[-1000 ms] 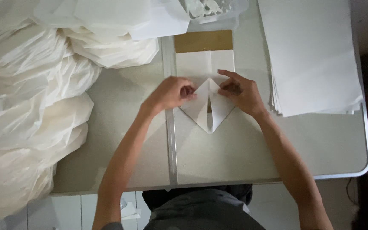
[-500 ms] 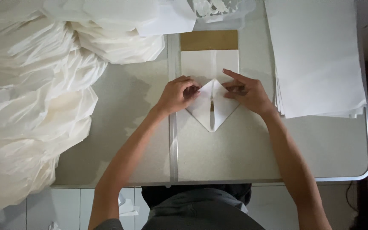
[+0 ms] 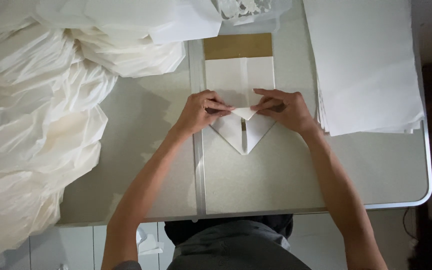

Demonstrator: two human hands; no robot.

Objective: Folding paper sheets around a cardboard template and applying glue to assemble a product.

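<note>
A white sheet of paper [image 3: 239, 75] lies on the grey table [image 3: 256, 180], its near end folded into a downward-pointing triangle [image 3: 246, 135]. A brown cardboard strip [image 3: 237, 46] shows at its far end. My left hand [image 3: 202, 111] presses on the fold's left side, fingers pinching a small flap at the centre. On the right side my right hand [image 3: 282, 107] does the same, its fingertips meeting the left hand's over the small folded tip [image 3: 245, 113].
A stack of flat white sheets [image 3: 363, 65] lies at the right. A large heap of folded, crumpled white paper pieces [image 3: 36, 125] fills the left side and spills off the table. A clear plastic bag [image 3: 251, 10] sits at the far edge.
Both hands have moved closer together over the middle of the fold. A small flap at the top of the triangle is now turned down between the fingertips.
</note>
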